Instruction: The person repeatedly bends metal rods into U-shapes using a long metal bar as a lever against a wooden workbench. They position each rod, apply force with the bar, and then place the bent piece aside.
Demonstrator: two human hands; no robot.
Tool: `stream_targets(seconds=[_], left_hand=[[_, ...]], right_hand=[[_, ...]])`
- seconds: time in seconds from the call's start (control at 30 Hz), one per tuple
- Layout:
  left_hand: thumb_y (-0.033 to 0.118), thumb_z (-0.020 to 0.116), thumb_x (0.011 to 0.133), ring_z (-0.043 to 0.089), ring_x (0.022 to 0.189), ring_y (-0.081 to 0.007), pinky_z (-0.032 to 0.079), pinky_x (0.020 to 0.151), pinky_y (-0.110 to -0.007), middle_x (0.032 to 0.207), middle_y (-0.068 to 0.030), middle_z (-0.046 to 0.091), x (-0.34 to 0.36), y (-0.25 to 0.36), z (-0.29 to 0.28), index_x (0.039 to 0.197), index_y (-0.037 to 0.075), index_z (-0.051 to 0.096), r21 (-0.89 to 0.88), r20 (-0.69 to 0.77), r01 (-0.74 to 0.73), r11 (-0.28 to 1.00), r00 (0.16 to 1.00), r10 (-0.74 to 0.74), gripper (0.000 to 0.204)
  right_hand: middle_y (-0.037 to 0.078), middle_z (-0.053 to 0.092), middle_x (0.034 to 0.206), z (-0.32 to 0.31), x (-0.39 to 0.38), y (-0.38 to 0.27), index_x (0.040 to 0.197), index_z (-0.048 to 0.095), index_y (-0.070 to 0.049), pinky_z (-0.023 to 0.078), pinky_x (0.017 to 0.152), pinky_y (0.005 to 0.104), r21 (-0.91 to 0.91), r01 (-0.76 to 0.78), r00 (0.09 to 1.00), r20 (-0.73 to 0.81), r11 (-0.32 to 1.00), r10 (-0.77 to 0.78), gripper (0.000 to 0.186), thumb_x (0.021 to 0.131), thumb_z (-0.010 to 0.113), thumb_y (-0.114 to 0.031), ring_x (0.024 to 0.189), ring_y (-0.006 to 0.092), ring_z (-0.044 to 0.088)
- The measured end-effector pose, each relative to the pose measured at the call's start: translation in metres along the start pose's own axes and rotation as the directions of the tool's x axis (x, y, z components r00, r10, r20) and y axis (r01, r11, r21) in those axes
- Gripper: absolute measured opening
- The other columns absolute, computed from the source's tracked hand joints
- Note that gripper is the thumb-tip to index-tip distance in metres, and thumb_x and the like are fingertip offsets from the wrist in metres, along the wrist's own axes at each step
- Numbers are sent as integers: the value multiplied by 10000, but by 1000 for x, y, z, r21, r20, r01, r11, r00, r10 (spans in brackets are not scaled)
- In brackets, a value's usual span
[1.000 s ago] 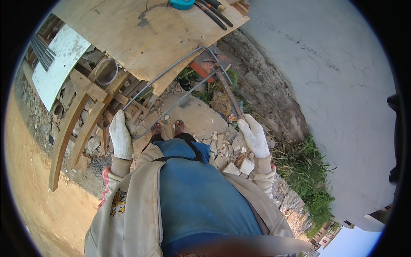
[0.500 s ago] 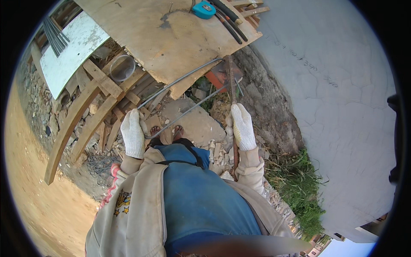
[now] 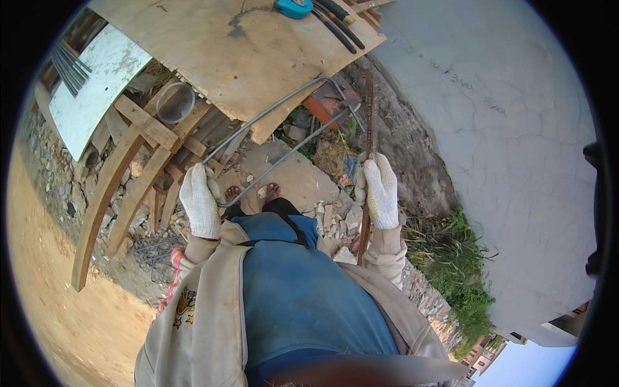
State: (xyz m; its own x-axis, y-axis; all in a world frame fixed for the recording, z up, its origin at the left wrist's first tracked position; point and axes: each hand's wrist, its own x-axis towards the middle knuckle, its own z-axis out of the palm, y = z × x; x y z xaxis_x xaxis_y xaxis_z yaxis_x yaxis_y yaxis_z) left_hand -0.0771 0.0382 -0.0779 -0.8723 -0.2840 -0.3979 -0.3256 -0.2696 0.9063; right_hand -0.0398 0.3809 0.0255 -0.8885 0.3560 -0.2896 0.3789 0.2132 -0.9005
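My left hand [image 3: 201, 200], in a white knit glove, is closed on one end of a thin grey steel rod bent into a long rectangular frame [image 3: 284, 159]. The frame's far end lies over a red block [image 3: 320, 105] at the edge of the work board. Wrapped round a long rusty steel bar [image 3: 372, 116] is my right hand [image 3: 382, 197], also gloved. The bar points away from me, to the right of the frame and apart from its far corner. The fingers' undersides are partly hidden on both hands.
Ahead is a plywood board [image 3: 206, 48] carrying a teal tape measure [image 3: 294, 8] and black-handled tools [image 3: 334, 27]. Left are a white panel [image 3: 100, 87] with several rods [image 3: 71, 68], a clear bucket [image 3: 175, 103] and timbers [image 3: 103, 216]. A grey wall [image 3: 516, 161] and grass [image 3: 451, 264] are right.
My right hand and the rusty bar have shifted right, away from the bent frame. The frame's far bent end shows more fully now. My left hand keeps hold of the frame.
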Motion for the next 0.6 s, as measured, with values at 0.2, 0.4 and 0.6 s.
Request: stream_targets(seconds=[0.2,0.4,0.6], left_hand=[[337,593,1125,408,514,-70,343,494,-240,628,36,474,-4,7,10,927,74,647,-190,-65,126,974,988,-141,334],[330,689,1075,379,474,-47,298,433,-229,630,62,484,-7,3,20,933,95,676,-282,-218,93,955,963,-158,274],[305,757,1026,393,453,-50,276,419,-226,650,64,531,-2,-2,28,987,100,718,-264,-396,10,964,911,-118,212]], right_hand=[[-24,529,730,-66,5,15,1078,610,-80,348,467,246,-184,21,999,-38,983,-28,288,1145,544,-352,541,60,451],[100,503,743,-124,31,25,963,603,-1,434,645,357,-491,135,983,172,861,-56,350,1118,587,-314,670,165,461],[188,554,755,-141,64,11,1001,599,-2,473,654,414,-476,276,918,387,835,-83,341,1100,615,-328,673,322,581]])
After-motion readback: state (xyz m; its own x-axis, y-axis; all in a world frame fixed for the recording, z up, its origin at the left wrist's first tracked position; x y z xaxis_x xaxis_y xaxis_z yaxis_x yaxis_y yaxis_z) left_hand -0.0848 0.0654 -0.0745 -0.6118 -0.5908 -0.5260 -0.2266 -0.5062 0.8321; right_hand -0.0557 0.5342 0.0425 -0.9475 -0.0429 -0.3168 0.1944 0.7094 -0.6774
